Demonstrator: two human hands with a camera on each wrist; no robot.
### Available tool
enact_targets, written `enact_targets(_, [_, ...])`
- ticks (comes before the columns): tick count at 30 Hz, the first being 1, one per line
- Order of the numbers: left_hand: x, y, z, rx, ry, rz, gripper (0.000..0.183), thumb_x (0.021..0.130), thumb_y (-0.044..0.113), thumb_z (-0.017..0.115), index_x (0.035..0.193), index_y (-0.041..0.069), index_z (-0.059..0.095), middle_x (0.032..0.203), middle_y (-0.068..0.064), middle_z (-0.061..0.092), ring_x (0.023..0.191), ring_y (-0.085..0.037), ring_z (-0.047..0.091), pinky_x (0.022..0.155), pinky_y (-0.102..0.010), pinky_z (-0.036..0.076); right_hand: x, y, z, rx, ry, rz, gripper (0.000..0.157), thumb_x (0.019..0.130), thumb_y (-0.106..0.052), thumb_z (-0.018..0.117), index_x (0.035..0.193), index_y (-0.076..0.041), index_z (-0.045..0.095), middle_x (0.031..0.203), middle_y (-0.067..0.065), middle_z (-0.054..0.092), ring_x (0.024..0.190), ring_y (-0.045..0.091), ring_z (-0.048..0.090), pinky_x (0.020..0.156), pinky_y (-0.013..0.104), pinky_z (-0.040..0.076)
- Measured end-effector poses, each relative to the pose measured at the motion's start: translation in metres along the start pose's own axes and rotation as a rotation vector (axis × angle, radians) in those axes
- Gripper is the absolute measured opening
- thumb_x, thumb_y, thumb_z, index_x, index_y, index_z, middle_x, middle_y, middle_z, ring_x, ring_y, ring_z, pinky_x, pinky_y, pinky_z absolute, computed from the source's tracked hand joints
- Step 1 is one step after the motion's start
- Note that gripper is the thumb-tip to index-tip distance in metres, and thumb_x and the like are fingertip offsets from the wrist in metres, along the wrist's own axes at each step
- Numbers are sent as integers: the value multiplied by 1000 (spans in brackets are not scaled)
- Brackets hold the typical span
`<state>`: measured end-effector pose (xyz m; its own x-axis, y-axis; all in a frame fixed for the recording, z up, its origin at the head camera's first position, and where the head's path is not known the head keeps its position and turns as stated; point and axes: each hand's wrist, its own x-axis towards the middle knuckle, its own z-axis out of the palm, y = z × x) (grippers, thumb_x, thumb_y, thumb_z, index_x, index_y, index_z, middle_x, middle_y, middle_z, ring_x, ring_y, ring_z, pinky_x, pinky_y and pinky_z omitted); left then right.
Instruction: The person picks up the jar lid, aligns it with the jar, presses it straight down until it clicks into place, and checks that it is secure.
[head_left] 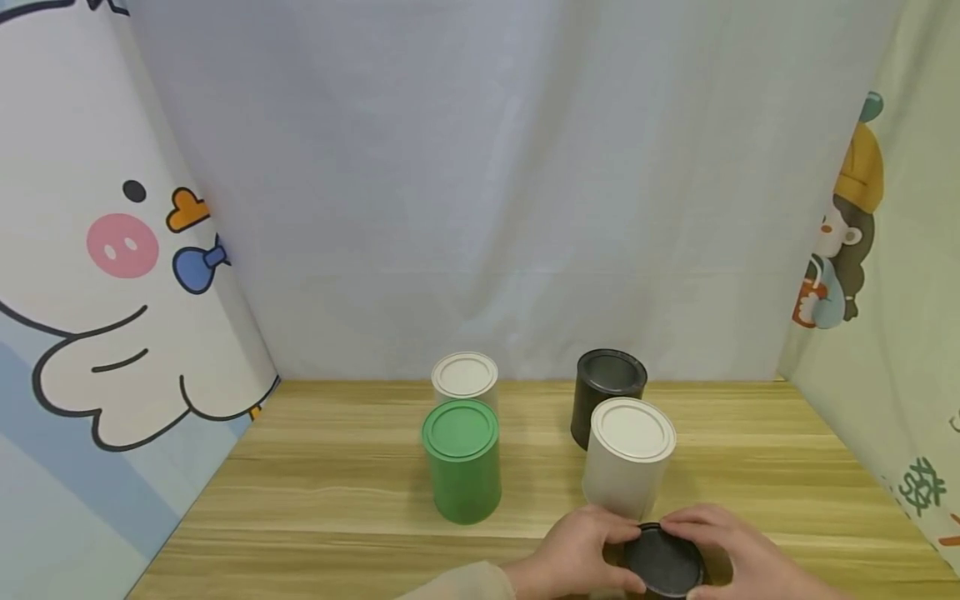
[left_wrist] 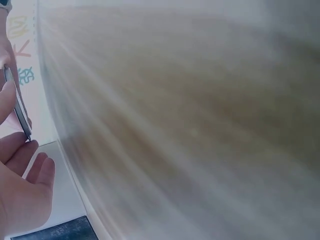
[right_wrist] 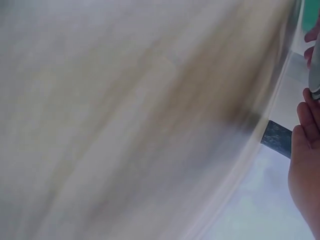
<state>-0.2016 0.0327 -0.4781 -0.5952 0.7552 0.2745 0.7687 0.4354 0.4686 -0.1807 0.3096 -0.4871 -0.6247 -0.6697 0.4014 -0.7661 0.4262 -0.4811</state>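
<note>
A round black lid [head_left: 664, 560] is held between my two hands near the front of the table. My left hand [head_left: 573, 550] pinches its left side with thumb and fingers. On the opposite side my right hand [head_left: 750, 557] grips the rim. Edge-on in the left wrist view, the lid [left_wrist: 19, 107] looks like a thin disc beside the left fingers. Just behind it stands a white can [head_left: 628, 462], with a black can [head_left: 609, 392] farther back, partly hidden by the white one. The right wrist view catches my right hand [right_wrist: 307, 165] at its edge.
To the left, a green can [head_left: 462, 462] stands upright in front of another white can [head_left: 465, 377]. All stand on a wood-grain table [head_left: 337, 475]. A pale curtain [head_left: 480, 183] hangs along the back edge, with printed cloth [head_left: 90, 275] on the left side.
</note>
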Motion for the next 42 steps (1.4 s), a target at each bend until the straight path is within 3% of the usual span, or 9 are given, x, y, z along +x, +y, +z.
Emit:
enact_targets(13, [-6, -1, -7, -348, 29, -139, 51, 81, 30, 84, 125, 8, 70, 127, 9, 64, 114, -3, 57, 89, -16, 47, 8, -8, -5, -32, 43, -55, 64, 80, -34, 83, 136, -12, 61, 130, 1, 59, 113, 11, 55, 82, 29, 51])
enact_targets(18, [-7, -1, -9, -358, 95, -117, 50, 79, 28, 86, 122, 9, 72, 124, 10, 66, 114, -2, 57, 91, -17, 46, 11, -15, -9, -72, 84, -37, 66, 76, -37, 85, 134, -16, 63, 128, -2, 61, 113, 10, 55, 84, 28, 49])
enact_targets(25, [-6, 8, -21, -468, 192, -128, 49, 75, 21, 88, 120, 7, 73, 120, 9, 68, 111, -2, 59, 93, -18, 45, 22, -25, -19, -84, 154, -115, 69, 72, -38, 87, 131, -11, 64, 127, 1, 62, 115, 11, 55, 97, 16, 39])
enact_targets(31, [-4, 14, -36, -555, 221, -135, 50, 76, 20, 88, 122, 10, 72, 120, 11, 68, 112, -3, 59, 94, -20, 46, 34, -29, -28, -51, 204, -195, 70, 69, -32, 89, 129, -4, 64, 126, 6, 61, 117, 12, 54, 99, 14, 36])
enact_targets(42, [0, 23, -63, -503, 322, -59, 51, 74, 14, 89, 122, 9, 72, 118, 2, 70, 112, -7, 59, 98, -24, 46, 58, -40, -46, -32, 264, -293, 66, 78, -40, 83, 125, 3, 65, 125, 13, 61, 121, 16, 51, 101, 17, 35])
